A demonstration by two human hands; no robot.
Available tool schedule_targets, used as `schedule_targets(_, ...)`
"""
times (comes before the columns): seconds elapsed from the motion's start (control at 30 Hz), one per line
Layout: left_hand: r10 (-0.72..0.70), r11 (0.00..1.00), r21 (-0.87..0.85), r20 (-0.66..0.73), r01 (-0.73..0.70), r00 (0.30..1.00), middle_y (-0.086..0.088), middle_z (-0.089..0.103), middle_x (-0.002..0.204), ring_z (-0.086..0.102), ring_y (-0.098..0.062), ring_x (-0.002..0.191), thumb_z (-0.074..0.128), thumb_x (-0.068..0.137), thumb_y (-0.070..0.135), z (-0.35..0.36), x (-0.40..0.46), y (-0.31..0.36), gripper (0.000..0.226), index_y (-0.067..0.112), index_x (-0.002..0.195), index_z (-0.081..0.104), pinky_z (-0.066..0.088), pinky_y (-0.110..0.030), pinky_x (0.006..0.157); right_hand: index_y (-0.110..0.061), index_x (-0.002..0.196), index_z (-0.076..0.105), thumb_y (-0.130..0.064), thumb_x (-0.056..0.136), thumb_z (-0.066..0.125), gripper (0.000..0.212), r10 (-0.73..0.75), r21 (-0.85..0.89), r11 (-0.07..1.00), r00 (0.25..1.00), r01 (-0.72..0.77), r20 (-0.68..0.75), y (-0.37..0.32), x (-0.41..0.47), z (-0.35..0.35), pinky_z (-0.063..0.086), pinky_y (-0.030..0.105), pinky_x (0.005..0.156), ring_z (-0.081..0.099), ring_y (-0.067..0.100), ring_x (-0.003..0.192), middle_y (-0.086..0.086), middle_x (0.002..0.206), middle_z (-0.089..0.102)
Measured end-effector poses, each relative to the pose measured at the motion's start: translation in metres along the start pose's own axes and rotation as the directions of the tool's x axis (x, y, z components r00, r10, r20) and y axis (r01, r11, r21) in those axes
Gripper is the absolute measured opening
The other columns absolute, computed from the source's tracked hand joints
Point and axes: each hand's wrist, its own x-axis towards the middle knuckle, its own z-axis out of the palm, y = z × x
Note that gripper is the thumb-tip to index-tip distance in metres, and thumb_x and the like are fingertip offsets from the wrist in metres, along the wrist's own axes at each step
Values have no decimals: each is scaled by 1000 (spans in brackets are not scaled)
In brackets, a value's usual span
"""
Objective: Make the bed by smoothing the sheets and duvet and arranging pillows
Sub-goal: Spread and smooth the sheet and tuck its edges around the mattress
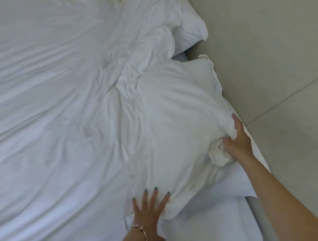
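Near pillow (183,130) lying at bed's right edge, partly over crumpled duvet (51,108). Right hand (236,141) clenched on bunched pillow corner; left hand (148,212) flat, fingers spread, pressing pillow's near edge. Best to shake filling even w/ right grip, keep left as anchor, then square it beside 2nd pillow (176,20). Wall (270,39) tight on right, little room there; plenty of open bed to left.
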Motion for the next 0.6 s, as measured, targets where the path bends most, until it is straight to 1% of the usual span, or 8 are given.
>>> schedule_targets(0.07, -94, 990, 94, -98, 103, 991, -9, 28, 155, 40, -42, 134, 87, 26, 21, 24, -5, 4, 149, 42, 152, 9, 35, -77, 87, -63, 143, 0, -47, 82, 70, 94, -20, 8, 1000, 995, 19, 94, -14, -2, 4, 40, 37, 89, 49, 30, 120, 7, 140, 39)
schedule_targets(0.13, -127, 982, 118, -182, 150, 975, -9, 43, 143, 56, -40, 118, 64, 34, -9, 28, -2, 4, 135, 39, 151, 15, 43, -71, 81, -69, 137, -12, -67, 72, 70, 105, -32, -123, 991, 986, 53, 165, -17, -4, 9, 43, 38, 80, 54, 28, 96, 9, 124, 37)
schedule_targets(0.2, -121, 984, 92, -264, 150, 957, -10, 56, 131, 64, -36, 108, 59, 36, -14, 18, 2, -2, 131, 39, 148, 17, 48, -66, 77, -65, 142, -8, -61, 75, 72, 104, -80, -121, 988, 983, 101, 165, -6, 1, 9, 39, 33, 75, 52, 24, 86, 11, 123, 44)
schedule_targets(0.27, -195, 979, -9, -350, 205, 916, -5, 68, 107, 70, -28, 88, 64, 41, -17, 7, 5, -18, 139, 42, 152, 5, 57, -47, 66, -55, 148, 9, -44, 80, 76, 97, -121, 11, 993, 976, 122, 179, 5, 11, 4, 38, 27, 85, 54, 25, 109, 8, 137, 48)
schedule_targets(0.33, -336, 938, -224, -393, 266, 856, 1, 66, 84, 66, -23, 71, 52, 69, -15, -6, -5, -34, 116, 50, 148, -1, 56, -38, 62, -49, 149, 24, -33, 78, 80, 92, -133, 121, 987, 968, 109, 213, 11, 17, -4, 34, 20, 92, 47, 16, 123, 0, 143, 46)
schedule_targets(0.43, -490, 817, -506, -357, 276, 795, 1, 60, 74, 62, -23, 69, 39, 94, 7, -31, -22, -42, 64, 37, 149, 21, 52, -39, 68, -46, 146, 33, -27, 76, 82, 87, -171, 161, 978, 957, 136, 233, 9, 22, -15, 32, 20, 95, 43, 14, 128, -2, 145, 42)
schedule_targets(0.53, -427, 804, -571, -360, 166, 829, 2, 57, 68, 59, -21, 65, 47, 97, 27, -41, -38, -31, 44, 31, 139, 33, 49, -37, 67, -47, 144, 37, -21, 75, 82, 87, -228, 136, 970, 952, 204, 203, 11, 21, -30, 35, 27, 106, 41, 18, 134, -2, 148, 41)
schedule_targets(0.6, -325, 770, -636, -331, 45, 886, 8, 60, 70, 62, -15, 72, 62, 86, 45, -38, -55, -16, 52, 43, 130, 35, 52, -31, 72, -47, 143, 38, -17, 75, 81, 86, -236, 116, 969, 956, 218, 172, 18, 10, -53, 36, 30, 108, 44, 18, 132, -2, 149, 42)
